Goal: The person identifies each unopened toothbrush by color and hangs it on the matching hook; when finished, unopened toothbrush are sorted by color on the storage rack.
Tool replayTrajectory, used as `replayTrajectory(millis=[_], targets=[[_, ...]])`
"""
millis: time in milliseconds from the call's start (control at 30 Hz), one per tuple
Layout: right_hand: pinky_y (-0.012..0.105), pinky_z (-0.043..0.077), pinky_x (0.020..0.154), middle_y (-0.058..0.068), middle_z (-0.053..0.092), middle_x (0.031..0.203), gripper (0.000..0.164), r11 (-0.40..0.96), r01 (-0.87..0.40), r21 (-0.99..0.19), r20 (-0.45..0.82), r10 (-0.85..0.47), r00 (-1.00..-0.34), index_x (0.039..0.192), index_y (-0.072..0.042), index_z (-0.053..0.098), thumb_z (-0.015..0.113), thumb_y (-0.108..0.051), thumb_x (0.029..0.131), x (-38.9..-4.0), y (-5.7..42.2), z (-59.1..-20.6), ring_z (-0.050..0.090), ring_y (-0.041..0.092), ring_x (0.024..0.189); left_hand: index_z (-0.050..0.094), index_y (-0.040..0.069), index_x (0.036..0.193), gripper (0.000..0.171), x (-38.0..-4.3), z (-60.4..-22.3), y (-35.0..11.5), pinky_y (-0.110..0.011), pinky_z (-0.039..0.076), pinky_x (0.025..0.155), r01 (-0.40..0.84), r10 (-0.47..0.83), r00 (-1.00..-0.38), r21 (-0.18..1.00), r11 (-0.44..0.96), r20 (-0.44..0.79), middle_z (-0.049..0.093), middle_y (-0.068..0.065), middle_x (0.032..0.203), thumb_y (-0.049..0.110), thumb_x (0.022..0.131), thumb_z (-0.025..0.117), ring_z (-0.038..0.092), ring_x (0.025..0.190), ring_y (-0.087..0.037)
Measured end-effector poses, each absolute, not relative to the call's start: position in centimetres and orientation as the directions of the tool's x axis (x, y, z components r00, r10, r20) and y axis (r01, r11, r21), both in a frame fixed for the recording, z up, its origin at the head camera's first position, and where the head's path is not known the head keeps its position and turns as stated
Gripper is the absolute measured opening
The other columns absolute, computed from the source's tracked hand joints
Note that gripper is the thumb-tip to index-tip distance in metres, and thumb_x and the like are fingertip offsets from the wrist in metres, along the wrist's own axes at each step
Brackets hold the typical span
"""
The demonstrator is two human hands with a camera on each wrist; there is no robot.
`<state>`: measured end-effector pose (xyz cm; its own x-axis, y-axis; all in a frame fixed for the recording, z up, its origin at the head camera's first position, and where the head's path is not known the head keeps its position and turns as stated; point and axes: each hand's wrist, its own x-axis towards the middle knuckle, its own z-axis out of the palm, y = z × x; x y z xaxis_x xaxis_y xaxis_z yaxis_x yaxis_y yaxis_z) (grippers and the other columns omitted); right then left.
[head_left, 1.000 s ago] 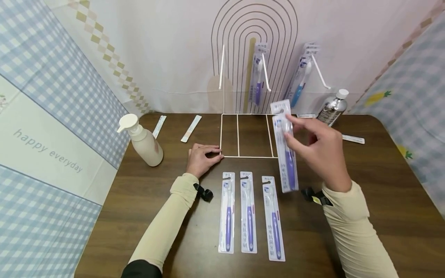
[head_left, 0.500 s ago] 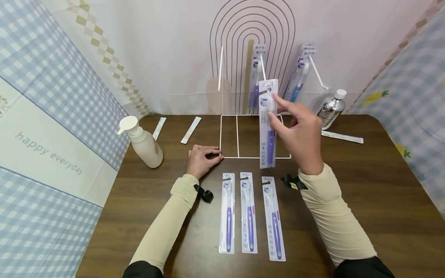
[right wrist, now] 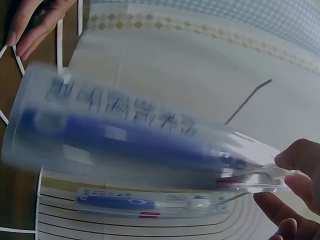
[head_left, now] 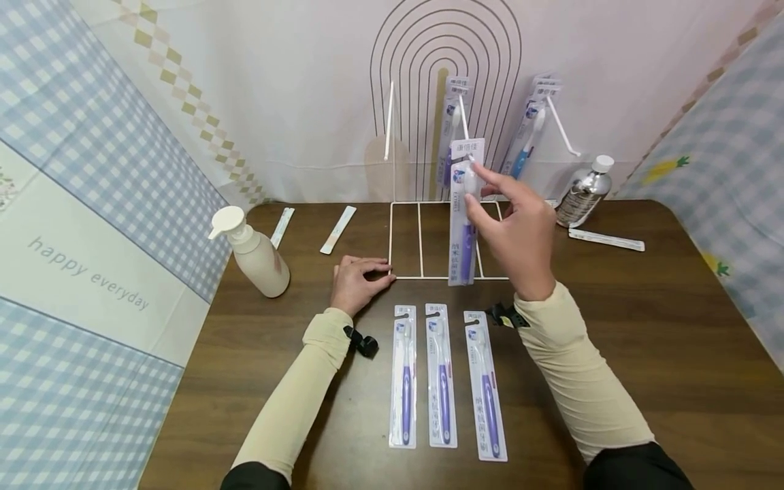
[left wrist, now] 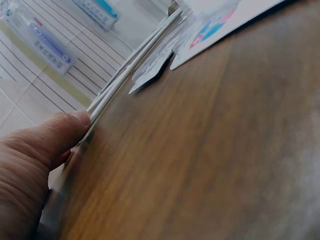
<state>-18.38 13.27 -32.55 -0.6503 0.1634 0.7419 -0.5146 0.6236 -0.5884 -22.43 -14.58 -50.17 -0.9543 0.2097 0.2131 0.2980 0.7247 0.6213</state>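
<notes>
A pale cloth with line arches (head_left: 294,102) is the largest thing and hangs behind the brown wood-grain table (head_left: 643,320). On this table stands a white wire hook rack (head_left: 420,238); its base is my clock centre, in the head view. The right hand (head_left: 517,228), at 3 o'clock, pinches between thumb and fingers the upper part of a packaged purple toothbrush (head_left: 462,231), nearly upright before the middle hook (head_left: 463,119); whether the hook enters its hole, I cannot tell. The left hand (head_left: 360,280), at 8 o'clock, pinches the rack's front corner. A cream pump bottle (head_left: 257,262) stands at 9 o'clock, a silver bottle (head_left: 584,194) between 2 and 3. Three packaged purple toothbrushes (head_left: 441,374) lie side by side at 6 o'clock, and blue-handled packaged ones (head_left: 523,150) hang at 1 o'clock. The smallest are narrow white packets (head_left: 338,230), at 9 and 3 o'clock.
</notes>
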Motion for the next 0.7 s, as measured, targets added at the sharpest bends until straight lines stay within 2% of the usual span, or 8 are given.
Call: replayTrajectory(millis=[233, 300, 467, 700], targets=[[0.026, 0.024, 0.052, 0.008, 0.081, 0.097, 0.034, 0.644, -0.485, -0.591, 0.731, 0.174, -0.659, 0.124, -0.014, 0.079, 0.084, -0.019, 0.091, -21.3, 13.1, -32.8, 0.035, 0.007, 0.048, 0.085, 0.028, 0.112, 0.028, -22.4, -50.3, -14.4, -0.043, 0.037, 0.090, 0.302, 0.209, -0.953, 0.618, 0.726, 0.220, 0.075, 0.012, 0.127, 0.044, 0.089, 0.086, 0.056, 0.112, -0.018], [0.026, 0.025, 0.054, 0.011, 0.080, 0.097, 0.034, 0.649, -0.484, -0.587, 0.733, 0.171, -0.659, 0.124, -0.011, 0.079, 0.084, -0.018, 0.091, -22.3, 13.1, -32.9, 0.042, 0.010, 0.052, 0.085, 0.027, 0.112, 0.028, -22.4, -50.5, -14.4, -0.043, 0.037, 0.090, 0.307, 0.211, -0.951, 0.619, 0.723, 0.224, 0.075, 0.011, 0.127, 0.043, 0.089, 0.086, 0.056, 0.112, -0.018], [0.030, 0.035, 0.063, 0.013, 0.080, 0.101, 0.035, 0.672, -0.444, -0.592, 0.706, 0.168, -0.688, 0.124, -0.008, 0.076, 0.084, -0.021, 0.092, -24.9, 13.1, -32.9, 0.063, 0.029, 0.066, 0.085, 0.027, 0.111, 0.027, -22.3, -50.6, -14.5, -0.043, 0.036, 0.090, 0.307, 0.205, -0.951, 0.629, 0.714, 0.232, 0.075, 0.011, 0.127, 0.041, 0.088, 0.087, 0.056, 0.112, -0.019], [0.045, 0.046, 0.071, 0.011, 0.080, 0.107, 0.037, 0.717, -0.360, -0.597, 0.665, 0.191, -0.722, 0.128, -0.011, 0.073, 0.081, -0.024, 0.095, -28.5, 13.1, -32.7, 0.070, 0.040, 0.081, 0.085, 0.028, 0.111, 0.027, -22.3, -50.4, -14.5, -0.043, 0.037, 0.089, 0.313, 0.208, -0.949, 0.624, 0.716, 0.237, 0.075, 0.012, 0.126, 0.043, 0.089, 0.086, 0.056, 0.111, -0.018]])
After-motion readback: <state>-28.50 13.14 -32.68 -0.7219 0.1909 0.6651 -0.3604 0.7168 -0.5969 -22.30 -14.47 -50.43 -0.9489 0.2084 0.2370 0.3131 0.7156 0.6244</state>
